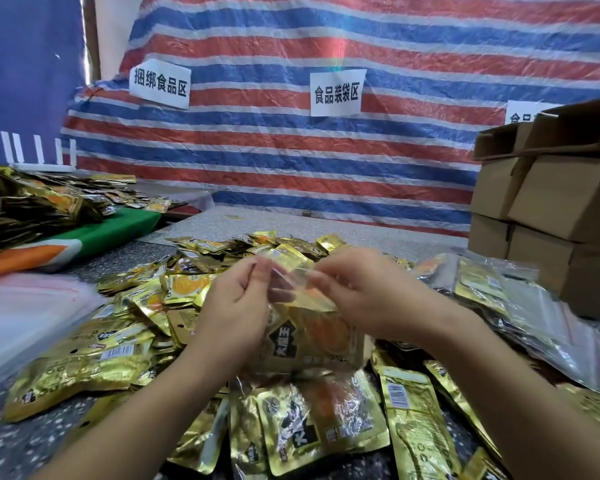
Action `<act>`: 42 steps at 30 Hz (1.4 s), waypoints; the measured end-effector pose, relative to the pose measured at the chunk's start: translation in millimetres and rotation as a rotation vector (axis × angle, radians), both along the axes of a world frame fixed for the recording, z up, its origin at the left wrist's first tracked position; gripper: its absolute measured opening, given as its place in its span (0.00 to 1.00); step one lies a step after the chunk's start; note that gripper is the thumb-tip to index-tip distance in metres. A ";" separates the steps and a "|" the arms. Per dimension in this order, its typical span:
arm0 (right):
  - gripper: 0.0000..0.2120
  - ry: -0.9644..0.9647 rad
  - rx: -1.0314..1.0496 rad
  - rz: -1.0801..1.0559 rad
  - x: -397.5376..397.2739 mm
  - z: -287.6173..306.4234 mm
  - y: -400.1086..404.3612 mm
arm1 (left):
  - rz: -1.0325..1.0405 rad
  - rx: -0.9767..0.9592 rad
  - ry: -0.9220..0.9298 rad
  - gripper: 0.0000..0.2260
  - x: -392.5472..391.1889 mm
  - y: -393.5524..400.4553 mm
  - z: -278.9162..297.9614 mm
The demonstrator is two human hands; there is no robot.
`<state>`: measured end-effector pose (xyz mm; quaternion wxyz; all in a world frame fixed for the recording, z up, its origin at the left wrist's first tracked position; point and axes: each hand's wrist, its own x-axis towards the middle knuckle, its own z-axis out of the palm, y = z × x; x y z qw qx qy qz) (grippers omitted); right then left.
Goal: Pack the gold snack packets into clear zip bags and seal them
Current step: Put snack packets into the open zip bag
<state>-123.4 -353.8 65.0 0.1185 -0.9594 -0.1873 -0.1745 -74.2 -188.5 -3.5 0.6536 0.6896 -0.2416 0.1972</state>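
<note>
A clear zip bag [312, 337] with gold snack packets inside hangs upright between my hands above the table. My left hand [234, 303] pinches the bag's top edge at the left, and my right hand [357, 292] pinches it at the right. Loose gold snack packets [142, 306] lie heaped over the speckled table [21, 441] all around and under my hands. A filled clear bag of packets [326, 420] lies flat just below the held one.
Filled zip bags [520, 306] are piled at the right, in front of stacked cardboard boxes [548, 209]. Empty clear bags [25, 313] lie at the left. More gold packets [32, 206] sit on a green and orange cloth at far left. A striped tarp hangs behind.
</note>
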 end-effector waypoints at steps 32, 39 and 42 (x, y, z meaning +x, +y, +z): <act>0.11 0.023 0.156 -0.026 -0.5 17.4 -33.3 | -0.217 -0.221 0.207 0.16 3.0 9.8 11.7; 0.11 0.019 0.099 -0.036 7.8 6.5 -23.4 | -0.228 -0.233 0.191 0.17 3.7 8.8 9.4; 0.08 -0.034 0.144 -0.043 12.3 1.2 -21.7 | -0.257 -0.282 0.198 0.18 4.8 9.3 10.2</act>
